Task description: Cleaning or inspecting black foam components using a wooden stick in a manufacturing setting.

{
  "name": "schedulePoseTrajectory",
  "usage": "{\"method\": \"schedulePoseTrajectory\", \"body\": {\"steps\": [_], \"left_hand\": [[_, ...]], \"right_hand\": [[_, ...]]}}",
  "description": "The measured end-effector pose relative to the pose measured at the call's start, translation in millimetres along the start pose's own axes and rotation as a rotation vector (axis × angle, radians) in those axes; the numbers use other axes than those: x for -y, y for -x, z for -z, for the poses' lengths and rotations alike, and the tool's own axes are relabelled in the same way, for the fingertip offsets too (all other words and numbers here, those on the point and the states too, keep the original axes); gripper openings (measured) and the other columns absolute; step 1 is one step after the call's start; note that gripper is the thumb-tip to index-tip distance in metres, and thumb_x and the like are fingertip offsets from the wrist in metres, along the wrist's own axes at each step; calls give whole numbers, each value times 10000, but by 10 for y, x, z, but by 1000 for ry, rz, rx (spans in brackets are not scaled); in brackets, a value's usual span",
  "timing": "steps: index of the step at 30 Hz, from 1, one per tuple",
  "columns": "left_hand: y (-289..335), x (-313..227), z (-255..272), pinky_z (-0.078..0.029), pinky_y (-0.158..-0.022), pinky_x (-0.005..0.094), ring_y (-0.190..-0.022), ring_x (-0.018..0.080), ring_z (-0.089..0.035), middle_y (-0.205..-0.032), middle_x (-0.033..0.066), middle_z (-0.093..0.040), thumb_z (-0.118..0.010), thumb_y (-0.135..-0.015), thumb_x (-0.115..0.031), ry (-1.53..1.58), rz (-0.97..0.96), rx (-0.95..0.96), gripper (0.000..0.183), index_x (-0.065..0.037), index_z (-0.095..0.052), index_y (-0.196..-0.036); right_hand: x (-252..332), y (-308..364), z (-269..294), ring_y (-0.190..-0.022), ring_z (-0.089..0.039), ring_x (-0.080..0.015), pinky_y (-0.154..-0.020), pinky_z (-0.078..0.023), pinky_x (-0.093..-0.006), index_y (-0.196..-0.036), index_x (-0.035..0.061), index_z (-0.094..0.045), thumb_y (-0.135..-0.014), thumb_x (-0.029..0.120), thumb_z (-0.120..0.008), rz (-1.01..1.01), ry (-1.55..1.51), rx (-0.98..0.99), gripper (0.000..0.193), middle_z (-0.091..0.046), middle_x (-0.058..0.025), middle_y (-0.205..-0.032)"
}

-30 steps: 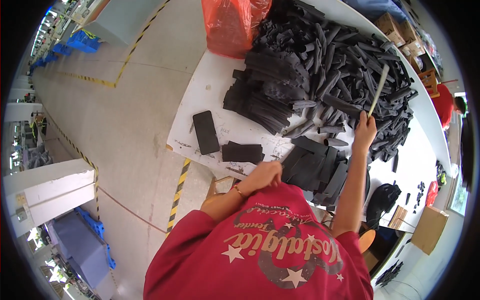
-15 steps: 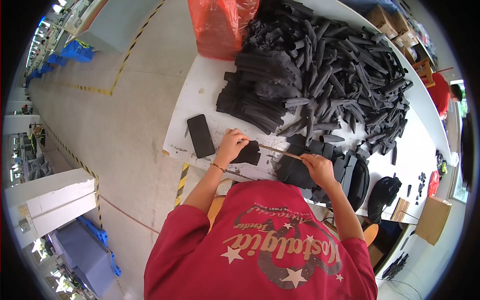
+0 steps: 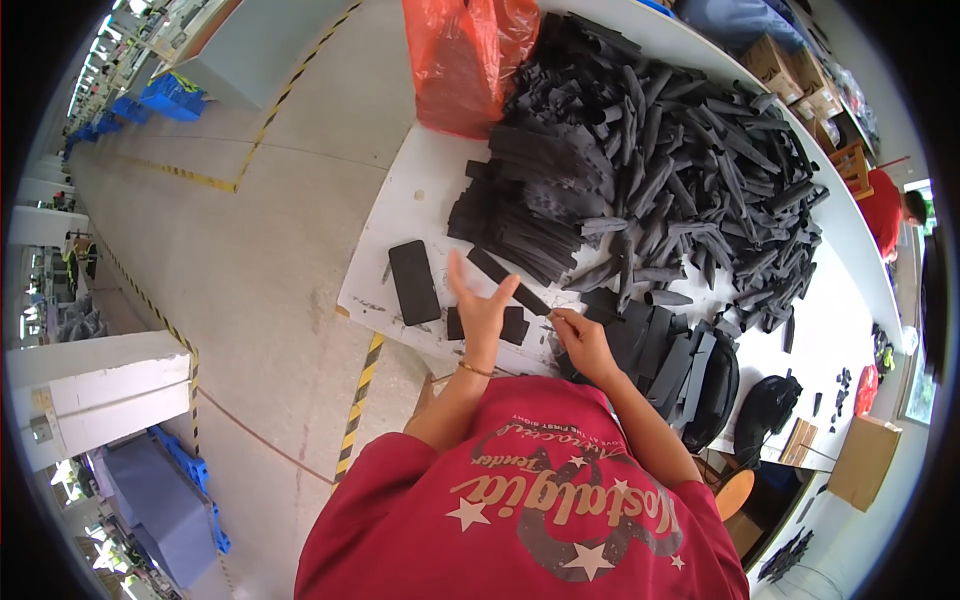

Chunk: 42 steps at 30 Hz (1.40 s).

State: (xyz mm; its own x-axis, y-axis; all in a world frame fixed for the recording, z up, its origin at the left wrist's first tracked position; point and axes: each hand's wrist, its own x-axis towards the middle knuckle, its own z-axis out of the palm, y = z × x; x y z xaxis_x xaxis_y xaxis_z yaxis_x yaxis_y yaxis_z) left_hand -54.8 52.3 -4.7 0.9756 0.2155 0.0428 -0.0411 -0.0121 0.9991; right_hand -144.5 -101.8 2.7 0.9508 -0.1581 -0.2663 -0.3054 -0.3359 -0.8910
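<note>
My right hand (image 3: 585,342) is closed, pinching the near end of a narrow black fabric strip (image 3: 508,280) that slants up to the left above the table. The thin light stick seen earlier barely shows; a small pale spot lies at my fingertips, and whether the stick is inside the strip I cannot tell. My left hand (image 3: 480,308) is open, fingers spread and slightly blurred, just left of the strip. Beneath and beside it lies a flat black fabric piece (image 3: 514,327). Stacked black fabric pieces (image 3: 510,230) sit just beyond my hands.
A black phone (image 3: 414,283) lies on the white table (image 3: 385,225) at left. Rolled black pieces (image 3: 690,180) form a big heap at the back right. An orange-red plastic bag (image 3: 460,75) stands at the back. Black sheets (image 3: 632,335) and a black bag (image 3: 768,415) are to the right.
My left hand has let go and opened, its fingers spreading away. My right hand has moved left and now holds a black strip where the bare stick showed. The view has shifted slightly.
</note>
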Motion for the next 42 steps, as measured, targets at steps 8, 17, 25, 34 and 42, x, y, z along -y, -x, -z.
{"method": "schedulePoseTrajectory", "body": {"steps": [8, 17, 25, 34, 42], "left_hand": [[211, 75, -303, -540, -754, 364, -771, 242, -644, -802, 91, -624, -667, -889, -218, 929, 841, 42, 242, 6, -604, -957], [-164, 187, -162, -339, -428, 253, -440, 105, -429, -583, 15, -519, -740, -829, -276, 749, 803, -103, 292, -23, -601, -874], [-797, 223, 173, -183, -373, 224, -384, 40, -265, -499, -64, -337, -655, -895, -316, 775, 633, -182, 290, -39, -576, -863], [-68, 173, -455, -335, -419, 208, -443, 64, -402, -613, -16, -497, -578, -945, -327, 924, 1025, 12, 271, -72, -595, -855], [-87, -327, -368, -458, -502, 250, -526, 124, -583, -637, 46, -581, -496, -979, -323, 98, 523, 1233, 338, -1, -566, -903]], "right_hand": [[143, -60, -357, -691, -598, -450, -571, -464, -477, -910, 0, -566, -911, 121, -560, 74, 162, -211, 121, -611, -254, -731], [210, 572, 42, -682, -591, -449, -567, -459, -492, -875, 17, -543, -908, 117, -558, 121, 307, 1, 106, -583, -260, -698], [724, 1504, 1100, -587, -614, -356, -519, -455, -415, -930, 6, -577, -895, 148, -583, 105, 411, 462, 146, -575, -203, -632], [409, 185, 205, -582, -433, -140, -531, -377, -282, -984, 14, -580, -813, 76, -707, 232, 54, -307, 222, -502, -56, -714], [449, -256, 473, -608, -388, -57, -515, -331, -246, -828, 0, -593, -885, 108, -626, 101, -6, -303, 127, -462, 40, -633]]}}
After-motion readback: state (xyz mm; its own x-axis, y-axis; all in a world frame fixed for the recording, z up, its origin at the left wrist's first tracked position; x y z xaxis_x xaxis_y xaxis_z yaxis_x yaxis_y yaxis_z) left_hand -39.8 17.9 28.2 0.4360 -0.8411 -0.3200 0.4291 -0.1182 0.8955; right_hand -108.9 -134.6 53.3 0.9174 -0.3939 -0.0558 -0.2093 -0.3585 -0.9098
